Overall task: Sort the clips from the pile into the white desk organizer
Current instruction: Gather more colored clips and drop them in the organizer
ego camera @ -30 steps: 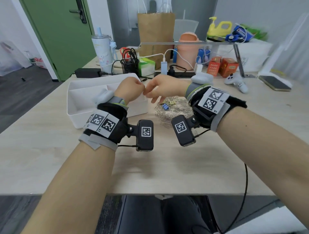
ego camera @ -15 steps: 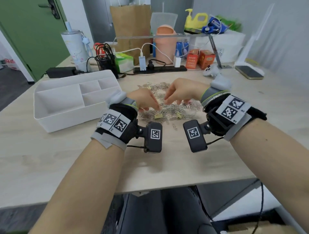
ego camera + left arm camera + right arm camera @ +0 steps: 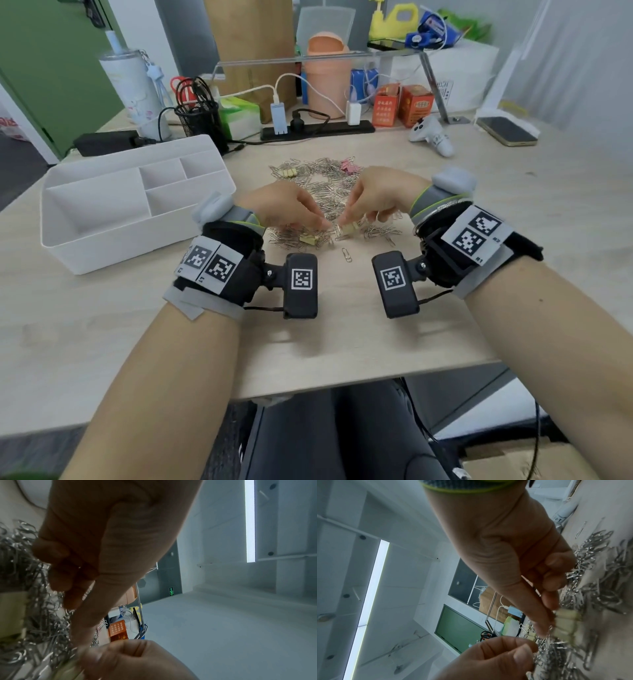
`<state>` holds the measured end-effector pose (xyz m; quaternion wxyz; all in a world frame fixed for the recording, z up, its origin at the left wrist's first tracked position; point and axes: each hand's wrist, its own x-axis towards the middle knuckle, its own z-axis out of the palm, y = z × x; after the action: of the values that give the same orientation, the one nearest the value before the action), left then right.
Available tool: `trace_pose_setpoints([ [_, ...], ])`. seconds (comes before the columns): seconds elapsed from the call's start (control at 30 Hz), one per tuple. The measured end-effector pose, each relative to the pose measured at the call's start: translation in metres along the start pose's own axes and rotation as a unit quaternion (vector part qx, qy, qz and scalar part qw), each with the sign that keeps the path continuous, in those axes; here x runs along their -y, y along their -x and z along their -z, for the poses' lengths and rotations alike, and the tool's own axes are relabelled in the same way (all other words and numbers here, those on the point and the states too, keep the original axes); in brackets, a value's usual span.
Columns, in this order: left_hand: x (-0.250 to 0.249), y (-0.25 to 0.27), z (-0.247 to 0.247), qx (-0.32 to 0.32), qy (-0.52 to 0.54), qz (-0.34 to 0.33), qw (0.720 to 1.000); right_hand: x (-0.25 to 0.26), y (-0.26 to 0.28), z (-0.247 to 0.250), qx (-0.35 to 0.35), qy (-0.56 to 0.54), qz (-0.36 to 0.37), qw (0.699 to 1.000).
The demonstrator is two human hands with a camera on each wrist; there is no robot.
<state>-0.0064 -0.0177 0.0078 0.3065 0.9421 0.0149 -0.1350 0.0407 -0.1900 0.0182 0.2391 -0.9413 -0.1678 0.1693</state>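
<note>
A pile of silver paper clips [image 3: 325, 192] with a few yellow and pink binder clips lies mid-table. The white desk organizer [image 3: 102, 236] stands to its left, and the compartments I can see hold nothing. My right hand [image 3: 342, 222] pinches a yellow binder clip [image 3: 350, 229] at the pile's near edge; the right wrist view shows thumb and fingers on this yellow clip [image 3: 565, 622], with paper clips tangled on it. My left hand [image 3: 323, 224] meets it fingertip to fingertip, its curled fingers [image 3: 68, 588] pinching paper clips [image 3: 544, 650] beside that clip. Another yellow binder clip [image 3: 308, 240] lies just below my left hand.
A single paper clip [image 3: 346, 255] lies loose in front of the pile. Behind it are a power strip [image 3: 318, 128], a mesh pen cup [image 3: 198, 120], a white controller [image 3: 431, 135], a phone [image 3: 507, 131] and orange boxes [image 3: 404, 104].
Both hands came away from the organizer's right end and dropped onto the near edge of the pile. The right hand has taken hold of a yellow binder clip.
</note>
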Motion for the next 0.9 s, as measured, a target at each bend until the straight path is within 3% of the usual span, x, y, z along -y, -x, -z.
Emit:
trace_pose_setpoints([
  [0.13, 0.004, -0.004, -0.005, -0.083, 0.134, -0.043, 0.987, 0.006, -0.004, 0.005, -0.071, -0.111, 0.042, 0.99],
  [0.27, 0.007, -0.004, -0.004, -0.134, 0.288, -0.067, 0.946, 0.017, -0.008, 0.0, -0.09, -0.14, 0.069, 0.984],
  [0.43, 0.013, 0.0, -0.002, -0.121, 0.264, -0.097, 0.952, 0.028, -0.012, -0.013, -0.093, -0.164, 0.103, 0.977],
  [0.57, 0.022, -0.004, -0.002, -0.178, 0.267, -0.044, 0.946, 0.025, -0.011, -0.019, -0.105, -0.201, 0.097, 0.969],
  [0.73, 0.023, -0.009, 0.0, -0.236, 0.267, -0.019, 0.934, 0.023, -0.001, -0.022, 0.086, -0.077, 0.093, 0.989],
  [0.9, 0.026, -0.01, 0.001, -0.25, 0.288, -0.025, 0.924, 0.023, -0.007, -0.033, 0.119, -0.052, 0.106, 0.986],
])
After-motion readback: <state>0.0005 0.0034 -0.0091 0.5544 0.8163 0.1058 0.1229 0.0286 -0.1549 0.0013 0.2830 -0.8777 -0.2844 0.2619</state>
